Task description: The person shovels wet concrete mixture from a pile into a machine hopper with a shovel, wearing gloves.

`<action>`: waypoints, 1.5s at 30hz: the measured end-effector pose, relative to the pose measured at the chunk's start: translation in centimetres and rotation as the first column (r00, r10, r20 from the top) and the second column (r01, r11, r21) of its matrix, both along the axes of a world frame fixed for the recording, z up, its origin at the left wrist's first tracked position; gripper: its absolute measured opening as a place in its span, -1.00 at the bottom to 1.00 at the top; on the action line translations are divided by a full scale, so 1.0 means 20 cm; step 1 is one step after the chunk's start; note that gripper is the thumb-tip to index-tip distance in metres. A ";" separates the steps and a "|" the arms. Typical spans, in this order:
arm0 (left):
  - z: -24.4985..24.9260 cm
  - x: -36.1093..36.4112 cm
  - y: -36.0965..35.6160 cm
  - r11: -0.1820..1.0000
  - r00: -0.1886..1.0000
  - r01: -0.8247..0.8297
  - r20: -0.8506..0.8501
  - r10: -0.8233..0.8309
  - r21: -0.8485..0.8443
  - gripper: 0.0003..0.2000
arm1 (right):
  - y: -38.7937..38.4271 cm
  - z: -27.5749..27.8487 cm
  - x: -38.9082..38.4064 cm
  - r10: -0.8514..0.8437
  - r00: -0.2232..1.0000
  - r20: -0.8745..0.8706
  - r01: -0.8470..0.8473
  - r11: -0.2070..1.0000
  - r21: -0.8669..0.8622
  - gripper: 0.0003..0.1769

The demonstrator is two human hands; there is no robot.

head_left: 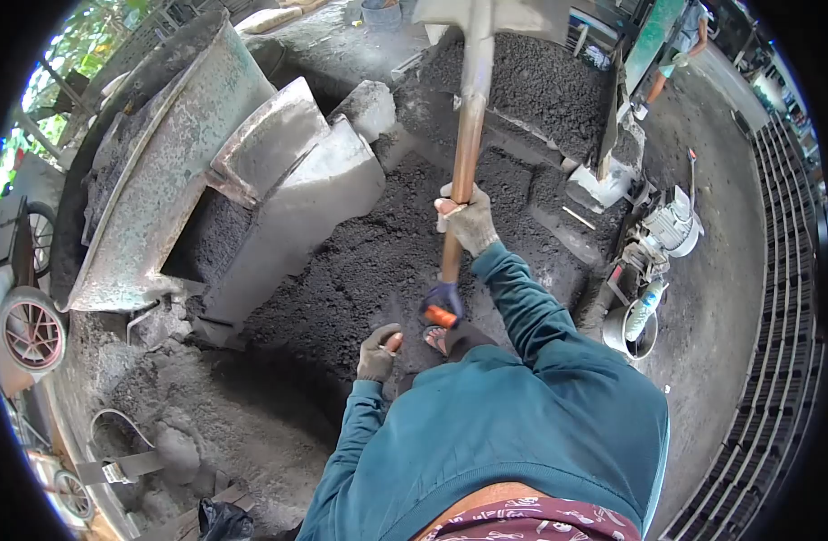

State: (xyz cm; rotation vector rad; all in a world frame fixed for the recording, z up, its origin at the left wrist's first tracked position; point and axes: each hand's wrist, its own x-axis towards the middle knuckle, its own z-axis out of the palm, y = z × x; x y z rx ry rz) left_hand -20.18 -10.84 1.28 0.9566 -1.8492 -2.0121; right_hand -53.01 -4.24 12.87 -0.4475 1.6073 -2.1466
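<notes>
My right hand (pixel 469 219), in a grey work glove with bare fingertips, is wrapped round the wooden shaft of a shovel (pixel 468 144). The shovel stretches away from me, its metal blade at the top edge of the view above a heap of dark grey material (pixel 549 90). Near my body is its dark blue and orange handle end (pixel 442 307), with no hand on it. My left hand (pixel 378 352), gloved alike, is closed beside that handle without touching it; whether anything is inside the fingers is hidden. More dark loose material (pixel 342 279) lies below.
A large rusty drum (pixel 175 162) with a metal chute (pixel 279 144) stands at the left, near a wheeled cart (pixel 32 329). At the right are a motor (pixel 673 223), a bucket holding a bottle (pixel 632 332) and long racks (pixel 783 298). Another person (pixel 687 41) is at the upper right.
</notes>
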 end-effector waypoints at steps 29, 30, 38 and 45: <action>0.35 -1.08 -0.77 0.994 0.934 -0.094 -0.341 0.107 0.057 -0.50 | -0.51 -0.51 -0.26 0.561 0.800 -0.212 -0.325 0.703 0.633 -0.75; 0.42 -1.08 -0.81 0.971 0.913 -0.165 -0.346 0.216 0.171 -0.56 | -0.65 -0.40 -0.31 0.528 0.801 -0.282 -0.282 0.749 0.600 -0.77; -0.14 -0.73 -1.15 0.991 0.955 -0.133 0.264 0.133 -0.018 -0.47 | -1.48 0.01 -0.67 0.409 0.903 0.131 -0.414 0.910 0.009 -0.83; -0.07 -1.00 -1.44 0.948 0.969 -0.216 -0.064 0.237 0.233 -0.48 | -2.01 0.24 -1.23 0.465 0.836 0.291 -0.370 0.870 -0.325 -0.83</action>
